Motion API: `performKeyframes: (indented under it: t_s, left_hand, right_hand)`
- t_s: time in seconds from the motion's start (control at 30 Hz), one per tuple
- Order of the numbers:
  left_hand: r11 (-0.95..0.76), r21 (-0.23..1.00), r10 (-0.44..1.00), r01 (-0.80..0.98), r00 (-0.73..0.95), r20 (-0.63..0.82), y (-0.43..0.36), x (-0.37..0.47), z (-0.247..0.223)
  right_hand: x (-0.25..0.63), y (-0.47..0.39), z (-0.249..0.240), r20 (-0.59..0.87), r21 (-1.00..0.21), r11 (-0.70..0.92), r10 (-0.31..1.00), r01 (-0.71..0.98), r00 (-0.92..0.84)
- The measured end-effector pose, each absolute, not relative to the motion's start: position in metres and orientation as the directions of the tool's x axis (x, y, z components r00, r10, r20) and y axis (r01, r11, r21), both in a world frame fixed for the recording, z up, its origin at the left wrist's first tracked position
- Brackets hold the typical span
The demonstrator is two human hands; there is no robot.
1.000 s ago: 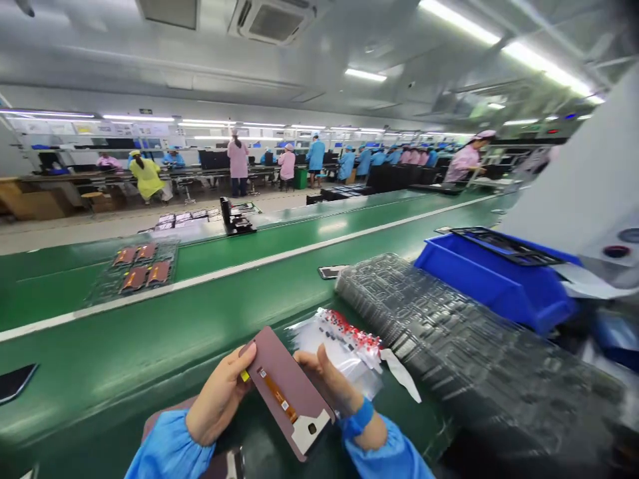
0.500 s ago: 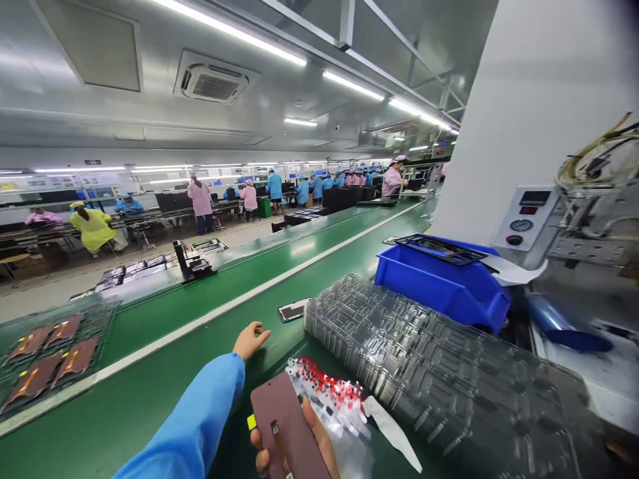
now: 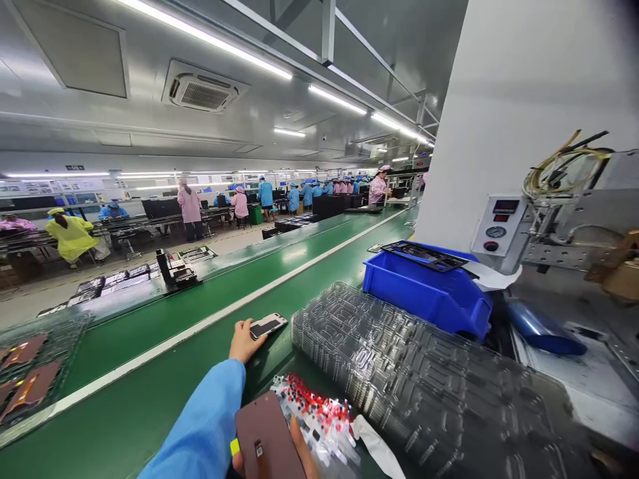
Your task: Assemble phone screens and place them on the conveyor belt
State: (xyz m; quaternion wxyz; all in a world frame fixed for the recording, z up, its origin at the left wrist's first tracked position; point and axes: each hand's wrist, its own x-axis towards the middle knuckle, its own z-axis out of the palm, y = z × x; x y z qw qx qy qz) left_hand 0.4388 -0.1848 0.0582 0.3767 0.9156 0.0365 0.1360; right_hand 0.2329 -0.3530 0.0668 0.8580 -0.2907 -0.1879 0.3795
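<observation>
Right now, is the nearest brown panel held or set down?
Held: the right hand has the brown panel, thumb at one edge, fingers at the other.

Factory floor, phone assembly type. You're at a long green work line [image 3: 114, 419] with phone parts on hand: brown panel [image 3: 269, 436], black-and-white phone piece [image 3: 267, 325]. Beside you, stacked clear plastic trays [image 3: 424, 379], blue bin [image 3: 424, 293], white control box [image 3: 499, 227] with dial, bundled hoses [image 3: 564, 163]. Across from you, workers [image 3: 190, 211] in caps and pink, blue or yellow coats along rows of benches. Above you, strip lights [image 3: 204, 36] and a ceiling air unit [image 3: 204, 92].
</observation>
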Motion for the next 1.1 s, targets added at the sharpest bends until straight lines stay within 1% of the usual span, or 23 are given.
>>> performKeyframes:
  t_s: [0.07,0.1,0.13,0.17,0.23,0.33,0.47,0.63,0.7,0.77,0.87,0.93,1.03,1.1]
  left_hand:
    - [-0.661,0.749,0.246,-0.043,0.930,0.272,-0.160,0.420,0.078]
    - [-0.626,0.779,0.294,-0.042,0.912,0.285,-0.147,0.408,0.088]
    - [-0.582,0.812,0.343,-0.037,0.894,0.287,-0.133,0.395,0.099]
    - [-0.530,0.847,0.390,-0.031,0.878,0.277,-0.119,0.381,0.109]
    - [-0.409,0.912,0.461,-0.027,0.856,0.232,-0.094,0.345,0.127]
    - [-0.230,0.971,0.490,-0.063,0.855,0.171,-0.069,0.276,0.148]
    - [-0.071,0.991,0.483,-0.112,0.866,0.133,-0.061,0.165,0.163]
    - [0.204,0.967,0.434,-0.150,0.900,0.048,-0.086,0.037,0.153]
    - [0.288,0.949,0.413,-0.130,0.911,-0.001,-0.102,0.002,0.144]
    - [0.348,0.928,0.387,-0.134,0.922,-0.012,-0.118,-0.021,0.136]
    - [0.409,0.902,0.328,-0.141,0.945,0.000,-0.134,-0.040,0.127]
    - [0.436,0.892,0.280,-0.121,0.960,-0.006,-0.140,-0.047,0.123]
    - [0.455,0.884,0.232,-0.106,0.973,-0.002,-0.141,-0.054,0.117]
    - [0.467,0.879,0.215,-0.097,0.977,-0.006,-0.140,-0.058,0.114]
  right_hand:
    - [0.230,-0.346,0.064,0.103,-0.497,0.557,0.799,-0.665,0.592]
    - [0.228,-0.344,0.063,0.096,-0.425,0.578,0.794,-0.697,0.600]
    - [0.225,-0.343,0.062,0.079,-0.385,0.609,0.770,-0.693,0.633]
    - [0.221,-0.343,0.062,0.056,-0.377,0.640,0.737,-0.669,0.673]
    - [0.214,-0.346,0.062,0.022,-0.418,0.682,0.668,-0.600,0.744]
    - [0.204,-0.351,0.062,0.019,-0.485,0.705,0.600,-0.518,0.799]
    - [0.197,-0.354,0.061,0.039,-0.578,0.686,0.566,-0.443,0.824]
    - [0.183,-0.355,0.066,0.074,-0.699,0.613,0.574,-0.368,0.816]
    - [0.173,-0.356,0.073,0.135,-0.781,0.565,0.568,-0.265,0.812]
    - [0.159,-0.356,0.082,0.230,-0.861,0.496,0.575,-0.110,0.785]
    - [0.133,-0.355,0.098,0.345,-0.912,0.401,0.637,0.085,0.690]
    - [0.116,-0.352,0.107,0.412,-0.910,0.339,0.673,0.238,0.615]
    - [0.097,-0.346,0.115,0.499,-0.839,0.247,0.704,0.486,0.505]
    - [0.090,-0.343,0.117,0.521,-0.791,0.204,0.720,0.577,0.459]
